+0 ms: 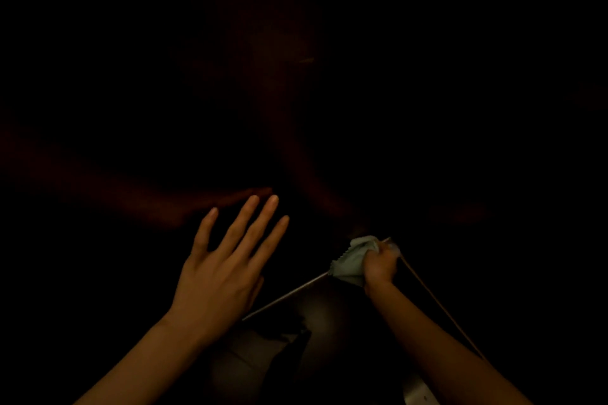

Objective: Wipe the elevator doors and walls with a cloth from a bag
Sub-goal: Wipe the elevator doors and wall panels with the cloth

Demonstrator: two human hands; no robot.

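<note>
The scene is very dark. My left hand (223,260) is flat and spread against a dark, glossy elevator wall (131,141), which shows a faint reddish reflection of the arm. My right hand (380,265) is closed around a bunched pale green cloth (350,261) and presses it low into the corner where two dark panels meet. The cloth sticks out to the left of the fist. No bag can be made out in the darkness.
A thin bright metal edge (286,297) runs from the cloth down to the left, and another thin line (437,302) runs down to the right. The dim floor (263,355) lies between my forearms. Everything above is black.
</note>
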